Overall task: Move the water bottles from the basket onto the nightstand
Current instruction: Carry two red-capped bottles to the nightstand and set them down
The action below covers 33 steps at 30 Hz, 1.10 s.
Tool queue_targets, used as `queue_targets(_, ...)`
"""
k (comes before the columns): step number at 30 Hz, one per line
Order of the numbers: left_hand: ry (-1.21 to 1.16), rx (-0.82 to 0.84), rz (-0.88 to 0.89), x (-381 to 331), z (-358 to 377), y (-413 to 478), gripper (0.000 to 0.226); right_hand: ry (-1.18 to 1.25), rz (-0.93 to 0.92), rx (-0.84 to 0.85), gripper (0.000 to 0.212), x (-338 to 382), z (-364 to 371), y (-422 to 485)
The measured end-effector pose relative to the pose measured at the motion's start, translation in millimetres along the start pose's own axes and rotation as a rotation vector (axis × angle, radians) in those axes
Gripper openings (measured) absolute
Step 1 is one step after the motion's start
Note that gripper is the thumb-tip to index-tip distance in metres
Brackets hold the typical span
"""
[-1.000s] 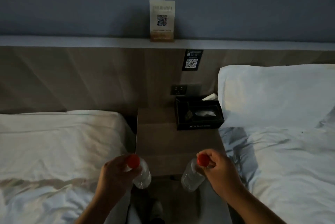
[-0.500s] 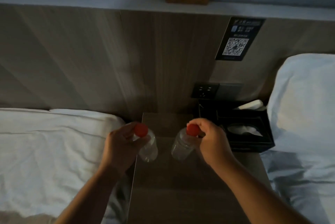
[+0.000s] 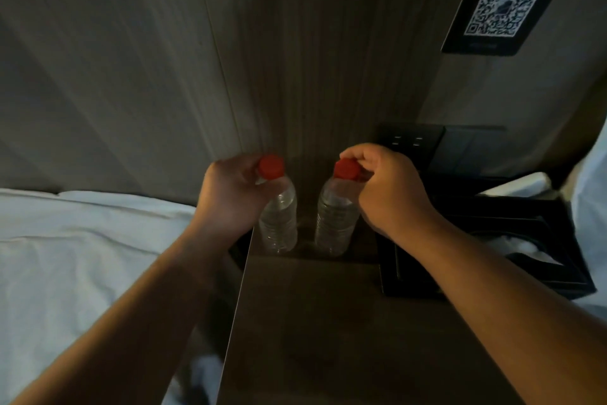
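Head view. Room dim, colours muted. Surface (image 3: 328, 322) is dark and wood-toned, running from beneath the forearms to a wood-grain wall panel (image 3: 131, 76) beyond both hands. Bed (image 3: 82, 240) with white sheet lies outboard of the left hand (image 3: 230, 197), just beside the surface's edge. Black tissue box (image 3: 509, 240) sits on the surface outboard of the right hand (image 3: 387, 188), partly hidden under that forearm. Dark socket plate (image 3: 410, 142) is on the wall just past the right hand; black QR sign (image 3: 505, 1) is well above it.

Two clear plastic bottles stand upright between the hands, close together but apart, at the far end of the surface near the wall panel. Both are ribbed, with red caps. Left bottle (image 3: 279, 220) stands close to the surface's bed-side edge; the left hand's fingers are curled round its neck and shoulder, just under the cap (image 3: 271, 167). Right bottle (image 3: 335, 224) is pinched at its cap by the right hand's curled fingertips from above. Bases look to be down on the surface; the shadow there prevents a firm call.
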<state>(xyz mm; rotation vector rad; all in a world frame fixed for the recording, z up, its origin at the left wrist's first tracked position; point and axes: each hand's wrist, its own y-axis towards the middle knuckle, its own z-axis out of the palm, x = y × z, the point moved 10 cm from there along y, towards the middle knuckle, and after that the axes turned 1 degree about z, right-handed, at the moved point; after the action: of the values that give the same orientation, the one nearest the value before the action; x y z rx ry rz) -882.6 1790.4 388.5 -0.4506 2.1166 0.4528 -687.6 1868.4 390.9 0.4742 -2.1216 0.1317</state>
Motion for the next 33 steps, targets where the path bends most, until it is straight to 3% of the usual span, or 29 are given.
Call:
queue_targets(4, -0.026, 0.026, -0.03, 5, 6, 8, 0.019, 0.008, 0.028, -0.007, 0.052, -5, 3, 1)
queue_targets(8, -0.097, 0.141, -0.07, 25, 25, 3, 0.031, 0.049, 0.176, 0.062, 0.073, -38, 26, -10)
queue_targets(11, -0.148, 0.189, -0.071, 47, 45, -6, 0.038, 0.061, 0.277, 0.095, 0.075, -70, 47, -17)
queue_targets(14, -0.142, 0.12, -0.043, 66, 48, -7, 0.047, 0.045, 0.318, 0.057, 0.069, -89, 55, -17)
queue_targets(26, -0.068, 0.039, -0.113, 92, 38, 24, 0.054, 0.103, 0.288, 0.04, 0.059, -84, 78, 8)
queue_targets(33, -0.093, 0.063, -0.048, 100, 42, 27, 0.051, 0.049, 0.253, 0.049, 0.063, -78, 82, 17)
